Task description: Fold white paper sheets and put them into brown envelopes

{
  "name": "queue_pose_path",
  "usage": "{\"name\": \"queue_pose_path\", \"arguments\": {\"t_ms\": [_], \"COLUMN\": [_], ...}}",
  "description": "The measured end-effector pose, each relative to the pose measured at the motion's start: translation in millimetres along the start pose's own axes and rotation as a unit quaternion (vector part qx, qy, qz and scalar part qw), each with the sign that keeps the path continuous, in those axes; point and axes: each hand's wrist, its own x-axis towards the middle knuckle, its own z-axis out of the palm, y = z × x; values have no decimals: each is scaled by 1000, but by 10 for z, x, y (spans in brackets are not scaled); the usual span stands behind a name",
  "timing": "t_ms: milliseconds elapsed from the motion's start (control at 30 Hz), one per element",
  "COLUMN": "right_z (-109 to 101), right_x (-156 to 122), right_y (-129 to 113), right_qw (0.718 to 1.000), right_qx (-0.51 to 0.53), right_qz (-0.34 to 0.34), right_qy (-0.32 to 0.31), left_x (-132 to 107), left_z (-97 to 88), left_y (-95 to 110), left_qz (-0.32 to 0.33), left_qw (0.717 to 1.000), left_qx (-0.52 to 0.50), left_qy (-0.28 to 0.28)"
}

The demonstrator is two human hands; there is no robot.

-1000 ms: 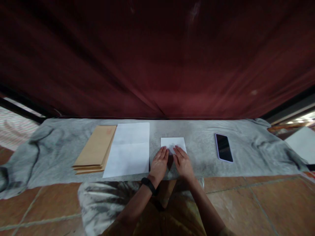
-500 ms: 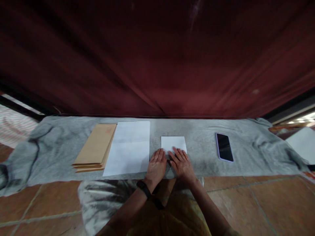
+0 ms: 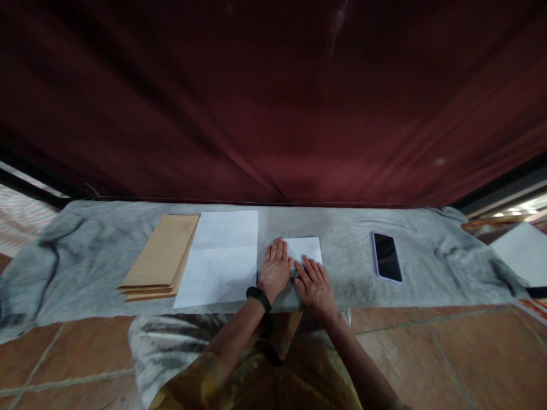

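A small folded white sheet of paper (image 3: 304,247) lies flat on the grey cloth (image 3: 342,228) in front of me. My left hand (image 3: 275,269) rests palm down over its left edge, fingers stretched away from me. Fingers spread, my right hand (image 3: 315,285) presses flat on the near right part of the same paper. Neither hand grips anything. To the left of my left hand lies a larger white sheet (image 3: 222,256) with a faint crease across it.
A stack of brown envelopes (image 3: 160,250) lies left of the large sheet. On the right is a phone (image 3: 387,257) in a purple case. Dark red fabric (image 3: 273,114) hangs behind the cloth-covered surface. White paper (image 3: 523,253) shows at the far right.
My left hand has moved forward along the paper's left edge. My right hand stays pressed on the near edge. The view has shifted slightly.
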Motion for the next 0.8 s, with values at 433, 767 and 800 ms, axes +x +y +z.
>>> {"name": "queue_pose_path", "arguments": {"t_ms": [433, 767, 800], "right_z": [104, 102, 117], "right_x": [-158, 277, 323], "right_y": [129, 107, 94], "right_qw": [996, 996, 997], "right_qx": [-12, 46, 47], "right_qz": [77, 57, 49], "right_qy": [51, 43, 39], "left_x": [-23, -31, -33], "left_z": [75, 110, 109], "left_y": [-36, -32, -34], "left_qz": [3, 3, 2], "left_qw": [999, 999, 999], "left_qx": [-17, -24, -24], "left_qy": [28, 47, 47]}}
